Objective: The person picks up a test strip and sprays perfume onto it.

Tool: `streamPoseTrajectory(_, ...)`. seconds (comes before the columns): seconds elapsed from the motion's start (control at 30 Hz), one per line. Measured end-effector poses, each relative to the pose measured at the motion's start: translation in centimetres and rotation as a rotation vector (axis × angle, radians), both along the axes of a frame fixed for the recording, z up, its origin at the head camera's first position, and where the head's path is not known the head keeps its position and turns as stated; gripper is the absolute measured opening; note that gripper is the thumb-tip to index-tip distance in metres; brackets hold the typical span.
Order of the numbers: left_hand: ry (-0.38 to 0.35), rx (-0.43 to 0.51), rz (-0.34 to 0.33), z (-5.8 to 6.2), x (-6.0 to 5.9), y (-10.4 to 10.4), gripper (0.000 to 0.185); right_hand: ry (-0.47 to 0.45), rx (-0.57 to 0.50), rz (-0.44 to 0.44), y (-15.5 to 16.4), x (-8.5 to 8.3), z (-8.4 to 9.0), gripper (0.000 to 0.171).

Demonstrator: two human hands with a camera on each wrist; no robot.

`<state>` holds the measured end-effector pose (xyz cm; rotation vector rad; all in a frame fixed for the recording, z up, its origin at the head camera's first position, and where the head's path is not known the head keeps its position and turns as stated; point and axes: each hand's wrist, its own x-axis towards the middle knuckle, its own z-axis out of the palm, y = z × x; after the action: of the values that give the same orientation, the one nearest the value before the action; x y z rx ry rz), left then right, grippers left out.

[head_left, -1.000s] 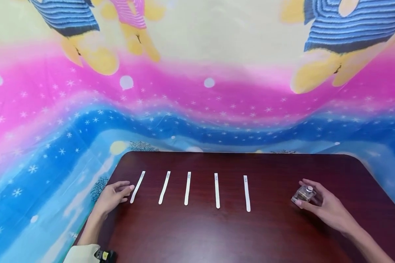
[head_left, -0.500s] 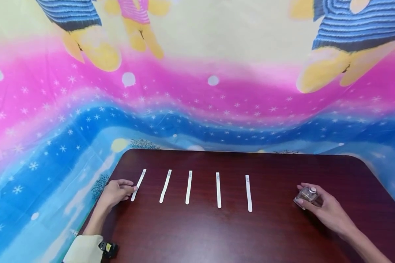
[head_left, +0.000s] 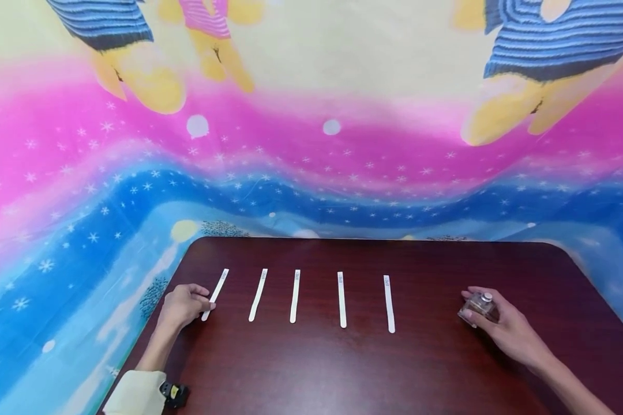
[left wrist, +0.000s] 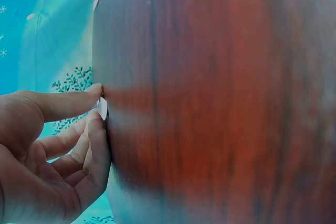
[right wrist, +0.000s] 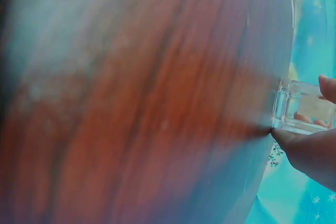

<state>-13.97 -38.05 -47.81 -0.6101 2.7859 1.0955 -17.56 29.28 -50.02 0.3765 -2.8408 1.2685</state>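
Note:
On the table lies a row of several narrow white paper strips with small print at their far ends. My left hand (head_left: 183, 305) is at the leftmost strip (head_left: 220, 285), thumb and fingertips on its near part. In the left wrist view, that strip (left wrist: 103, 108) shows between the thumb and a fingertip, at table level. At the right my right hand (head_left: 514, 328) holds a small square clear glass bottle (head_left: 476, 306) with a silvery neck, thumb on the near side and fingers behind. The right wrist view shows the bottle's clear base (right wrist: 281, 106) close to the tabletop.
Other strips (head_left: 258, 295), (head_left: 295, 297), (head_left: 342, 300) and the rightmost strip (head_left: 389, 304) lie spaced across the dark red-brown table (head_left: 311, 369). A patterned cloth (head_left: 311, 150) hangs behind and to the left of the table.
My left hand has moved right and slightly nearer, from beside the leftmost strip onto it. My right hand keeps hold of the glass bottle in nearly the same place.

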Motion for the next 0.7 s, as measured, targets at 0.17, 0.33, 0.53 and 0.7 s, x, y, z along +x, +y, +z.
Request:
streamPoseTrajectory(0.17,-0.009,-0.041,-0.011,0.1,0.0,0.1,0.034,0.064,-0.033,0.023,-0.1,0.1,0.2,0.05)
streamPoseTrajectory(0.33,0.0,-0.041,-0.021,0.2,-0.1,0.4,0.031,0.14,-0.117,0.022,0.0,0.4,0.6,0.043)
streamPoseTrajectory(0.53,-0.008,-0.037,-0.027,0.2,0.1,0.8,0.025,0.09,-0.293,0.037,0.1,0.5,1.7,0.038)
streamPoseTrajectory(0.7,-0.01,-0.016,-0.029,0.3,0.4,1.0,0.021,-0.04,-0.514,0.12,0.3,0.7,2.4,0.039)
